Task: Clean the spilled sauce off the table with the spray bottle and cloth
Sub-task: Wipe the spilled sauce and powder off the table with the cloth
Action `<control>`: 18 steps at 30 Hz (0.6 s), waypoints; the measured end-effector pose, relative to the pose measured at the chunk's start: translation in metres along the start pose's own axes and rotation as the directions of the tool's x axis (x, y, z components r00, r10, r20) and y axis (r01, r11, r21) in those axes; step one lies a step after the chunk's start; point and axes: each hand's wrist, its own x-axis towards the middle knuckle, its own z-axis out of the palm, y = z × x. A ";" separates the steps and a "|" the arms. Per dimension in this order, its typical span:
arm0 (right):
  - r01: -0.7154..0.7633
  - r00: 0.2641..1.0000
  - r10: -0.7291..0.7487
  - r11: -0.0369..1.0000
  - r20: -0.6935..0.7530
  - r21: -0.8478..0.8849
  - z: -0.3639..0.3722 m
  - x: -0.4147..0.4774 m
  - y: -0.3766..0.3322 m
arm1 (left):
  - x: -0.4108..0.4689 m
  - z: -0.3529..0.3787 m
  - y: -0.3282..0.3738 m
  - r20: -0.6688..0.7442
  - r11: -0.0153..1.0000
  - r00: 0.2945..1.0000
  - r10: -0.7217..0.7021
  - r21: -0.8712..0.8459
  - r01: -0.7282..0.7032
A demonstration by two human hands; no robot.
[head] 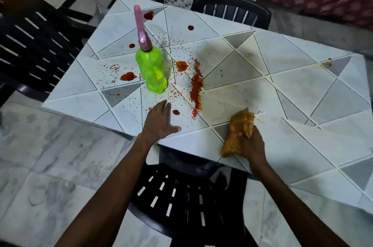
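A green spray bottle [153, 69] with a pink nozzle stands upright on the white patterned table [292, 83], left of centre. Red sauce blobs [128, 76] and a long smeared streak of sauce [196, 87] lie around it, with fine red specks scattered between. My left hand [160, 120] rests flat on the table near its front edge, fingers spread, holding nothing. My right hand [252, 142] grips a sauce-stained orange cloth [237, 131] pressed on the table, right of the streak. The table's right part shows only faint yellowish smears.
A black plastic chair [187, 196] stands right in front of me under the table edge. Another black chair [30, 49] is at the left and a third [232, 9] at the far side. A small sauce spot [329, 62] sits at the far right of the table.
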 end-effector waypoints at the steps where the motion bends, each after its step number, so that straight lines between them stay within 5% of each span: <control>1: -0.032 0.999 0.032 0.999 -0.002 0.018 0.011 -0.002 0.002 | 0.001 0.000 -0.001 -0.005 1.000 1.000 0.001 -0.008 -0.001; 11: -0.053 0.967 0.002 0.979 0.255 0.196 0.151 0.036 -0.031 | -0.001 -0.009 -0.013 0.005 0.997 0.998 0.062 -0.050 -0.061; 18: -0.010 0.998 0.000 0.986 0.059 0.166 0.069 -0.043 -0.038 | -0.017 -0.013 -0.030 -0.090 0.995 0.996 0.026 -0.089 -0.034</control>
